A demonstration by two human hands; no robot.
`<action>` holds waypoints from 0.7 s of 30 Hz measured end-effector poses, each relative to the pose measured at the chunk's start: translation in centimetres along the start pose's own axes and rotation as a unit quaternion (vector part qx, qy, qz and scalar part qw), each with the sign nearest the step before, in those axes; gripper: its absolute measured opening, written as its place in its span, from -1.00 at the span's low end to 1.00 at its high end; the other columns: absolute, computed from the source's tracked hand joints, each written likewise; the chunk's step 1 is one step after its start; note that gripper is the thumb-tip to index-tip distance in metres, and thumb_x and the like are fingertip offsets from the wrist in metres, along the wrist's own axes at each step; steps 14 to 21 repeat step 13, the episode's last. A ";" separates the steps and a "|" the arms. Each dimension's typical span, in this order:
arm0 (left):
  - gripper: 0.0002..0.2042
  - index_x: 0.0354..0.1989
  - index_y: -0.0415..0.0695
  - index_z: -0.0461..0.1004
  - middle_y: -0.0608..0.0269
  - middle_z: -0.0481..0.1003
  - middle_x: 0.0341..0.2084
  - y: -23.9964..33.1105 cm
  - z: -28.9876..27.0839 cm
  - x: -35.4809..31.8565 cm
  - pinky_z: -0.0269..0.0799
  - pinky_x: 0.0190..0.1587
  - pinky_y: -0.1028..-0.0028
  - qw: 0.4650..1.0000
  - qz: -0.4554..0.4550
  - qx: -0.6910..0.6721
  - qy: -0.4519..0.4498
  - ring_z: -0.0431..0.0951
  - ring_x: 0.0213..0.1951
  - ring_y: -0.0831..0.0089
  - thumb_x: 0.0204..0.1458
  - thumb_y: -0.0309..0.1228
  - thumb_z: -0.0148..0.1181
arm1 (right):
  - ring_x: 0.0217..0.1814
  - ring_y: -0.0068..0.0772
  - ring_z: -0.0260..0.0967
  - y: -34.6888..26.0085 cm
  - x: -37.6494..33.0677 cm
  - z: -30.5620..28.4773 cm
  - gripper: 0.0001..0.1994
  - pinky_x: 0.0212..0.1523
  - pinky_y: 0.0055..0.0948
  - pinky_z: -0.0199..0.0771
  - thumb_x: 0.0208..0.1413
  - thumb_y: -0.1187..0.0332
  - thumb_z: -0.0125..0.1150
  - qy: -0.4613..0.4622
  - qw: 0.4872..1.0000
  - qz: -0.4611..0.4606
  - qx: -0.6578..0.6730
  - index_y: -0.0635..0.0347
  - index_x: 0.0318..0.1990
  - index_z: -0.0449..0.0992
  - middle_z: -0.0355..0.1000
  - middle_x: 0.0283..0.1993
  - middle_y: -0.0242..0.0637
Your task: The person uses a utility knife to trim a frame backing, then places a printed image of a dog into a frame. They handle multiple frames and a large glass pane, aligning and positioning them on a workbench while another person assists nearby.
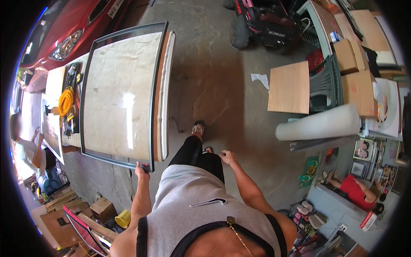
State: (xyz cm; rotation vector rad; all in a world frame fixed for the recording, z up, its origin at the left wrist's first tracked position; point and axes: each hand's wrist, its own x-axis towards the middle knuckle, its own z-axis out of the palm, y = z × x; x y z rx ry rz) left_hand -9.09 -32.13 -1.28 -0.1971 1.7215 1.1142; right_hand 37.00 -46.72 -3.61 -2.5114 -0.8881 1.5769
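My left hand (143, 168) grips the near right corner of a large dark grey picture frame (115, 162) with a clear, shiny pane. The frame lies over a pale wooden board (111, 81), and light glares on the pane. Under it, brown and white sheet edges (166, 98) stick out on the right. My right hand (227, 157) hangs beside my thigh above the floor, its fingers loosely curled with nothing visible in them.
A coiled orange cord (66, 101) and tools sit left of the frame, near a red car (64, 30). Another person (30, 150) handles a picture at far left. Right are a wooden panel (289, 87), a plastic roll (319, 123), and a person in red (358, 191).
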 end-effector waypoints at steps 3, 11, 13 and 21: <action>-0.66 -0.13 -0.17 0.24 0.17 0.36 -0.53 -0.9 -1.1 0.7 0.49 -0.35 0.14 0.998 0.031 0.041 0.045 0.46 -0.48 0.22 0.17 -0.15 0.07 | 0.04 -0.09 0.43 -3.7 4.9 -4.8 -0.52 0.09 -0.29 0.37 -0.02 0.00 0.23 0.031 0.997 -0.049 0.055 0.06 0.02 0.52 0.50 -0.04 -0.10; -0.26 0.25 0.00 0.11 -0.02 0.28 0.10 1.8 7.0 0.5 0.37 -0.01 0.04 0.596 0.182 0.616 0.483 0.40 0.04 0.01 -0.04 0.12 0.18 | 0.01 -0.29 0.47 -12.2 20.7 -22.0 -0.55 0.06 -0.39 0.39 -0.02 0.03 0.26 0.080 0.987 -0.048 0.132 0.12 -0.05 0.56 0.53 -0.09 -0.17; -0.20 0.30 0.04 0.05 0.01 0.25 0.12 3.0 13.7 2.6 0.25 0.09 -0.09 0.604 0.299 0.507 0.538 0.33 0.12 0.04 -0.06 0.17 0.17 | 0.06 -0.25 0.44 -12.2 25.8 -26.2 -0.54 0.11 -0.40 0.36 -0.02 0.02 0.27 0.035 0.989 0.014 0.146 0.11 -0.04 0.57 0.50 -0.01 -0.16; -0.20 0.30 0.04 0.05 0.01 0.25 0.12 3.0 13.7 2.6 0.25 0.09 -0.09 0.604 0.299 0.507 0.538 0.33 0.12 0.04 -0.06 0.17 0.17 | 0.06 -0.25 0.44 -12.2 25.8 -26.2 -0.54 0.11 -0.40 0.36 -0.02 0.02 0.27 0.035 0.989 0.014 0.146 0.11 -0.04 0.57 0.50 -0.01 -0.16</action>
